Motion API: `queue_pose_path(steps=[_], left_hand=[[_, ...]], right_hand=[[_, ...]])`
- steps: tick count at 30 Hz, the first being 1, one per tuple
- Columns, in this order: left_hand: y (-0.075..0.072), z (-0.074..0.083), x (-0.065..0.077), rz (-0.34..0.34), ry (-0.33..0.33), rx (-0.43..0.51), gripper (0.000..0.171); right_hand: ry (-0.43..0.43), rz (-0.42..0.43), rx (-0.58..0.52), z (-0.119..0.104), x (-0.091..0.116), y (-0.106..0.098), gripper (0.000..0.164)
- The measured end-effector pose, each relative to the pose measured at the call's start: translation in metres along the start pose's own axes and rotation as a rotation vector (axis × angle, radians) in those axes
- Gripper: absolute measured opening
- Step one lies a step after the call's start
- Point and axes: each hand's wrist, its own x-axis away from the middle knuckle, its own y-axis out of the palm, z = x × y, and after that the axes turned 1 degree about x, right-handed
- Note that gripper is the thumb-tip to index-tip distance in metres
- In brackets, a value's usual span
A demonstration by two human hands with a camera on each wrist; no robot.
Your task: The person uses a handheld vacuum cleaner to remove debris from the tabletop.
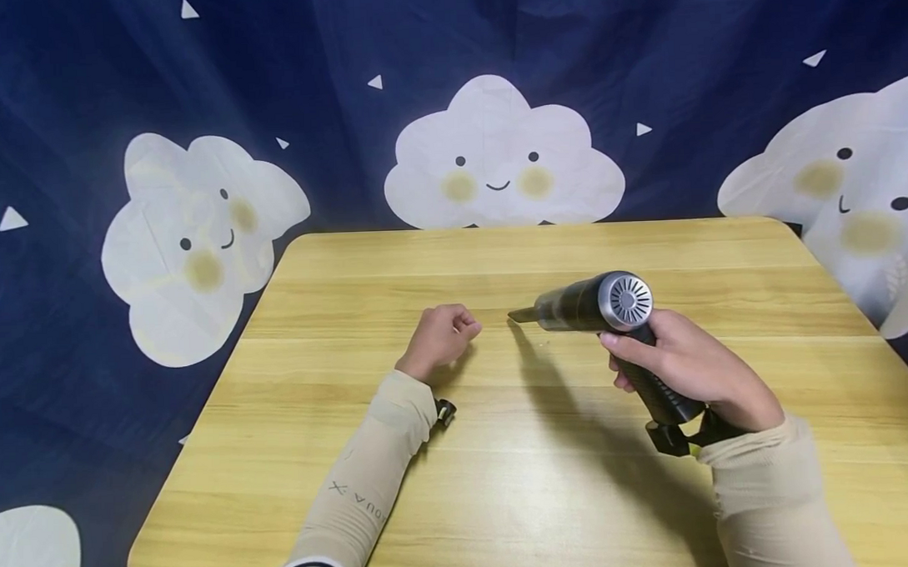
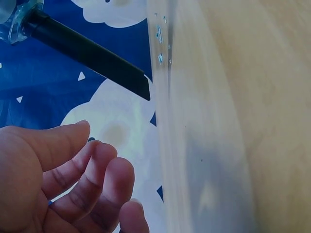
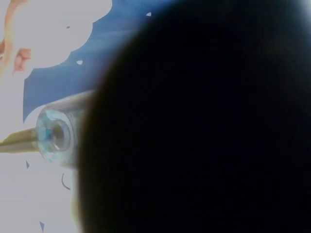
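Note:
My right hand (image 1: 693, 363) grips the black handle of a handheld vacuum cleaner (image 1: 571, 306), its round silver vent facing me. A narrow black nozzle (image 1: 524, 314) points left, close to the tabletop; whether it touches is unclear. In the left wrist view, the nozzle (image 2: 92, 58) has a slanted tip. My left hand (image 1: 441, 336) is left of that tip, fingers loosely curled and holding nothing. Small shiny bluish scraps (image 2: 159, 34) lie on the table beyond the nozzle. A dark shape covers most of the right wrist view, leaving the clear dust cup (image 3: 58, 136) visible.
The wooden table (image 1: 311, 288) has rounded corners. Behind it hangs a dark blue curtain (image 1: 326, 54) with smiling white clouds and small triangles. Both forearms wear beige sleeves (image 1: 356, 487), and black straps with small devices (image 1: 445, 412) sit at the wrists.

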Motion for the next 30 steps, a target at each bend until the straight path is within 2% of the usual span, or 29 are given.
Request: queue_pose_path(steps=[14, 21, 30], left_hand=[[0.002, -0.001, 0.000, -0.003, 0.028, -0.004, 0.013], [0.002, -0.002, 0.000, -0.013, 0.021, -0.002, 0.013], [0.002, -0.001, 0.000, -0.013, 0.025, -0.009, 0.014]], right_hand=[[0.011, -0.007, -0.004, -0.002, 0.009, -0.007, 0.028], [-0.039, -0.021, -0.044, -0.002, 0.013, -0.009, 0.026], [-0.038, -0.058, -0.198, 0.001, 0.016, -0.010, 0.026]])
